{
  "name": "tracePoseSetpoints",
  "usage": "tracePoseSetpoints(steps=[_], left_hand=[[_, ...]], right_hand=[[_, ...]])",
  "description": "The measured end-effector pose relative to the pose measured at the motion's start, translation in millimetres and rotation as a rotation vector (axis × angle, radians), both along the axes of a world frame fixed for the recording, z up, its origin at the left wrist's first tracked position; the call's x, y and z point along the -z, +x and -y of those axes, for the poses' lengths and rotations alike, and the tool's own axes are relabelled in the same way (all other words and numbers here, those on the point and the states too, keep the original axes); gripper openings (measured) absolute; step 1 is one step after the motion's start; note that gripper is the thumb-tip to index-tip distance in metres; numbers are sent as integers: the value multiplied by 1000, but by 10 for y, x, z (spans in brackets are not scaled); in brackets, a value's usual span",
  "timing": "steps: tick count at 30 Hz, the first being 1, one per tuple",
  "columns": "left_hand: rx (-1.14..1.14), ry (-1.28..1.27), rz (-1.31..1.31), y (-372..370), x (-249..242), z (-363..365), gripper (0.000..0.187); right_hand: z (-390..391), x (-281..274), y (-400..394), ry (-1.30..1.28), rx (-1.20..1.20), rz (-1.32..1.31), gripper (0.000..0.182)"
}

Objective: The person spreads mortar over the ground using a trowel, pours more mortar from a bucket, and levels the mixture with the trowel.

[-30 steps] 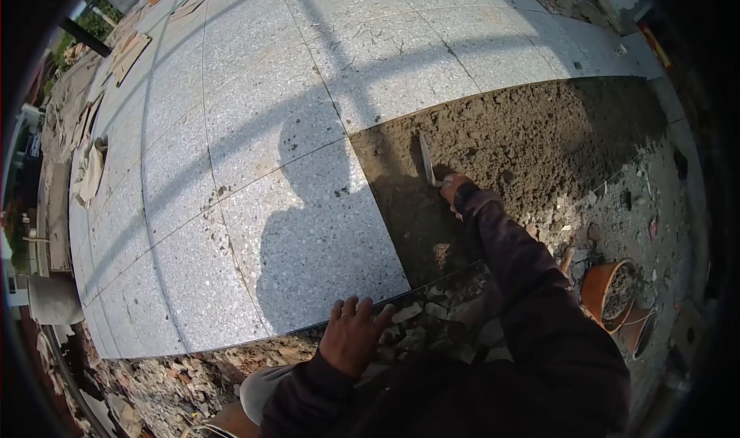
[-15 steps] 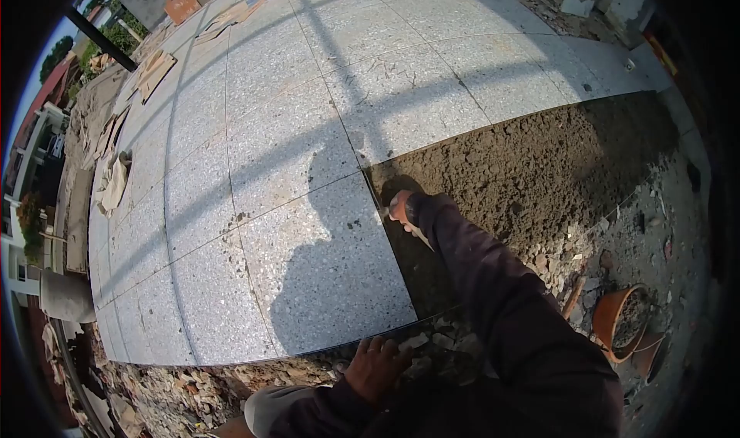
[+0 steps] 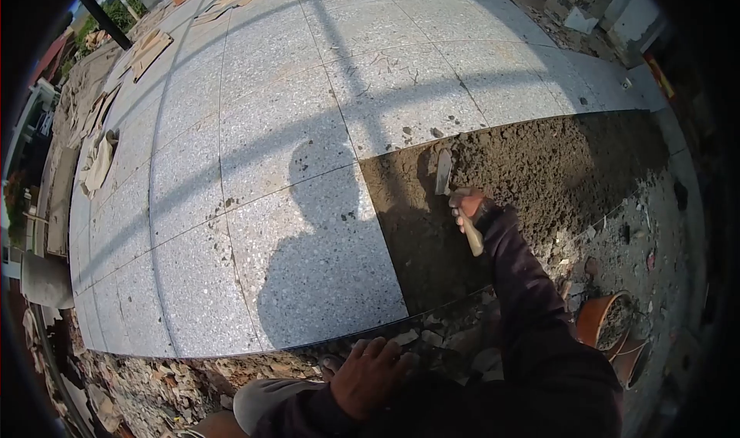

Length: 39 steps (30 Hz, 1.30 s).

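My right hand (image 3: 468, 205) is closed around a trowel, with its pale handle (image 3: 474, 240) sticking out below my fist. The metal trowel blade (image 3: 443, 171) points away from me, over the brown mortar bed (image 3: 532, 168) close to the tile edge. Left of that bed lies a speckled grey tile (image 3: 324, 276) with my shadow on it. My left hand (image 3: 368, 378) rests low in front of me, palm down, fingers loosely apart, near the rubble edge. I see nothing held in it.
Rubble (image 3: 177, 399) runs along the near edge of the tiled floor. Orange buckets (image 3: 597, 318) stand at the lower right, one holding grey material. Cardboard pieces (image 3: 150, 53) and a pale cloth bag (image 3: 98, 164) lie at the left. Mortar crumbs dot the tiles.
My right hand has moved right, away from the tile's side edge, and the trowel blade is now visible over the mortar. Fresh crumbs show on the far tile's edge. The view has shifted slightly.
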State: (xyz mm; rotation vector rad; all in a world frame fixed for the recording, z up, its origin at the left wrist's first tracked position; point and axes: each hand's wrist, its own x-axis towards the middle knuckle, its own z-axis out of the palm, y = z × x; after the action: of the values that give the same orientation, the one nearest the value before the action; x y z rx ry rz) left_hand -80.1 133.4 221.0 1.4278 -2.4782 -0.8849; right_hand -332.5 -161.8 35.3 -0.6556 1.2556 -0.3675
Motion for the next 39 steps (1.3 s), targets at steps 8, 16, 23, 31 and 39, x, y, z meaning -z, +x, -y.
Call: tracePoseSetpoints(steps=[8, 16, 23, 31, 39], left_hand=[[22, -7, 177, -115, 37, 6, 38], [56, 5, 75, -131, 94, -10, 41], [83, 8, 66, -41, 129, 26, 43], [131, 26, 59, -94, 180, 24, 45], [21, -19, 169, 17, 35, 160, 38]], right_hand=[[-40, -176, 1429, -107, -603, -169, 8], [-321, -294, 1117, -148, -606, -192, 10], [-645, -122, 1065, -206, -645, -243, 22], [-199, 211, 1348, -105, -472, -178, 12], [-381, 212, 677, -88, -333, -180, 15]])
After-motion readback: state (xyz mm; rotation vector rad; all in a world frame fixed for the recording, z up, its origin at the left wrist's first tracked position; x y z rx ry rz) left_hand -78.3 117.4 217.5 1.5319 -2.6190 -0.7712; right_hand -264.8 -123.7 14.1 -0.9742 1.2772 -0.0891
